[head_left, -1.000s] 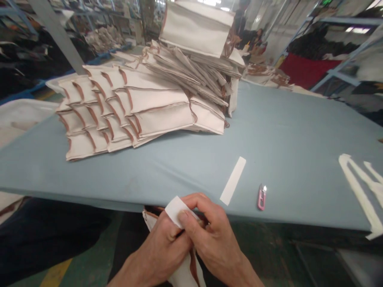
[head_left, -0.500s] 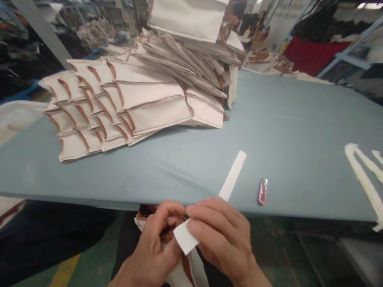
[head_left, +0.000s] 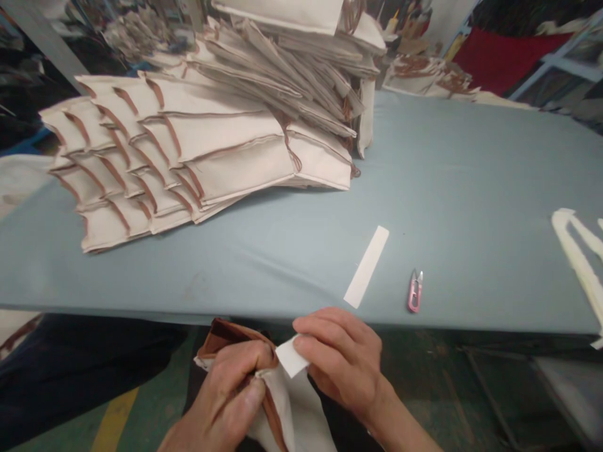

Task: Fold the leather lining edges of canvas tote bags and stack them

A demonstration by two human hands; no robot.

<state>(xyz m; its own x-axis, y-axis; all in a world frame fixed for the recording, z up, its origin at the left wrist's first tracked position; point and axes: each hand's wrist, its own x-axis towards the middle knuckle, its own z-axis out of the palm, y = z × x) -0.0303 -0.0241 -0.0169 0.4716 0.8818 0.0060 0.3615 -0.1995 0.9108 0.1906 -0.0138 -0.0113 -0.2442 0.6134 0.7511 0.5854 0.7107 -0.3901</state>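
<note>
Looks like a sewing floor. Blue-gray cloth-covered tabletop, lightly wrinkled and running wide across the view, with a big fanned heap of cream canvas bags trimmed in brown along the far side, and a few more bags farther back past the end of the tabletop. Lying on the cloth: a plain white strip at an angle, small pink thread snips just right of it, and cream fabric strips at the right edge. Past all that, metal shelving, a red cloth and piles of stock. Down below, green floor with a yellow line, plus dark trousers on the left. Off the tabletop, just below its near edge: one cream canvas bag with brown trim, long axis hanging roughly straight down, brown-edged end pointing up toward the tabletop. Left hand clenched on the edge of that bag. Right hand just beside it, fingers pinching a small white tag, tilted, its end right at the bag's edge.
</note>
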